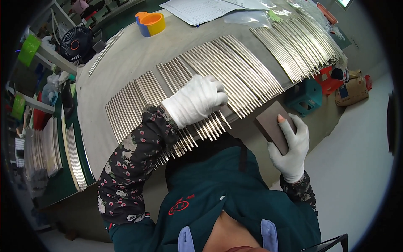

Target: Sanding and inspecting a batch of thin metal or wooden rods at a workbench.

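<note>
Slim silvery metal rods (228,71) lie side by side in rows across the grey table. My left hand (197,98), in a white glove, is over the middle of the rows. Its fingers are curled closed, and whatever they may hold is hidden. Several rod ends (210,128) stick out past the table's near edge below this hand. My right hand (294,145), also gloved and with a bare thumb tip, grips a flat grey-brown block (270,122). It holds the block off the table's near right edge, apart from the rods.
Another bundle of rods (298,48) lies at the far right. An orange, yellow and blue tape holder (151,24) and papers (197,10) are at the back. A black fan (75,43) stands left. A teal stool (304,98) and cardboard box (352,90) are right.
</note>
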A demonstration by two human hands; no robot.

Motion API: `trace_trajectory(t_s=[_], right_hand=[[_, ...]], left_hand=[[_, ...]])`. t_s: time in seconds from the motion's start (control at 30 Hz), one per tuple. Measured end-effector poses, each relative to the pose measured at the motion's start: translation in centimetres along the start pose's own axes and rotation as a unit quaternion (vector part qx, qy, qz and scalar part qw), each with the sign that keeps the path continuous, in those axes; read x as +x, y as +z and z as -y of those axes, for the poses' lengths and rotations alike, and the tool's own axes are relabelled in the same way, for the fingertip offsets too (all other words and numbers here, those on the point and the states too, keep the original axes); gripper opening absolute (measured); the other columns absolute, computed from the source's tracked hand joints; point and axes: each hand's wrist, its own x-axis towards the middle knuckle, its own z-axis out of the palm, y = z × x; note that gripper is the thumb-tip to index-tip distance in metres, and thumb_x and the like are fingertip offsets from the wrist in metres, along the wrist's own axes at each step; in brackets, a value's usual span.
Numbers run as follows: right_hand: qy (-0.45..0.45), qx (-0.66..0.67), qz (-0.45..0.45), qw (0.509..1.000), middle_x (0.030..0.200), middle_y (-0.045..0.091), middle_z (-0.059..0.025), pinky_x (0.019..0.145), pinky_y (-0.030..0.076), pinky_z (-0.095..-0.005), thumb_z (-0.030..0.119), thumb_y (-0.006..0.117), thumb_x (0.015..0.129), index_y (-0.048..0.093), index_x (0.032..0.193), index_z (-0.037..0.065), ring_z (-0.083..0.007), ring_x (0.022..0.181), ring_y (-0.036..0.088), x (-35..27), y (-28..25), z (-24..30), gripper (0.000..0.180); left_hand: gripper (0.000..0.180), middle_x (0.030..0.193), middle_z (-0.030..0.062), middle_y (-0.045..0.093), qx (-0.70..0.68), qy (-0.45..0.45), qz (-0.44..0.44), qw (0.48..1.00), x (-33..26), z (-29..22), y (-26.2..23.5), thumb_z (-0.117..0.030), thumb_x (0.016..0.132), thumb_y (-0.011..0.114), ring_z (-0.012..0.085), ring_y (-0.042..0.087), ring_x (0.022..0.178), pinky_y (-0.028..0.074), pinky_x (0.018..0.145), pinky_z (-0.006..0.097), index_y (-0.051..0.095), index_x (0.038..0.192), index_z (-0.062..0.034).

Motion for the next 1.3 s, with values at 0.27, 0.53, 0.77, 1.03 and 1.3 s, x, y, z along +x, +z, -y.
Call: trace_trajectory(t_s=[0.27,0.53,0.77,1.03,1.3], right_hand=[[-0.014,0.018,0.013,1.000,0.114,0.053,-0.0188,0.079,0.049,-0.0400,0.016,0.073,0.054,0.059,0.118,0.011,-0.0328,0.094,0.055,0.6,0.2,0.8,0.065],[-0.035,0.031,0.018,0.999,0.113,0.053,-0.0186,0.076,0.050,-0.0399,0.018,0.074,0.053,0.060,0.117,0.011,-0.0326,0.091,0.056,1.3,0.6,1.3,0.066],[-0.060,-0.064,0.041,0.995,0.111,0.053,-0.0195,0.072,0.049,-0.0405,0.019,0.074,0.058,0.061,0.114,0.010,-0.0321,0.087,0.055,3.0,0.8,1.9,0.059],[-0.081,-0.079,0.034,0.993,0.112,0.052,-0.0169,0.071,0.047,-0.0384,0.021,0.074,0.059,0.062,0.114,0.011,-0.0305,0.087,0.054,3.5,1.2,1.9,0.057],[-0.094,-0.055,0.054,0.993,0.110,0.051,-0.0194,0.071,0.047,-0.0380,0.022,0.075,0.059,0.061,0.114,0.011,-0.0298,0.088,0.052,3.5,1.2,2.1,0.057]], left_hand=[[0.017,0.086,0.0042,0.059,-0.003,-0.038,0.199,0.979,1.8,-0.7,0.1,-0.017,0.070,0.073,0.0251,0.058,0.090,0.050,0.075,0.039,0.066,0.085,-0.0112],[0.017,0.082,0.0071,0.063,-0.178,-0.065,0.108,0.976,0.5,0.2,1.4,-0.018,0.075,0.071,0.0259,0.062,0.086,0.049,0.075,0.039,0.063,0.086,-0.0070],[0.019,0.077,0.0041,0.061,-0.197,-0.018,0.023,0.980,-0.4,0.7,2.6,-0.020,0.075,0.071,0.0267,0.059,0.075,0.045,0.071,0.040,0.058,0.083,-0.0085],[0.019,0.078,0.0044,0.062,-0.190,-0.017,0.028,0.981,-0.4,0.7,2.5,-0.014,0.073,0.073,0.0263,0.060,0.077,0.046,0.068,0.039,0.059,0.085,-0.0079],[0.020,0.077,0.0057,0.062,-0.183,-0.013,0.013,0.983,-0.5,0.9,3.1,-0.014,0.072,0.073,0.0270,0.061,0.076,0.047,0.068,0.039,0.060,0.085,-0.0075]])
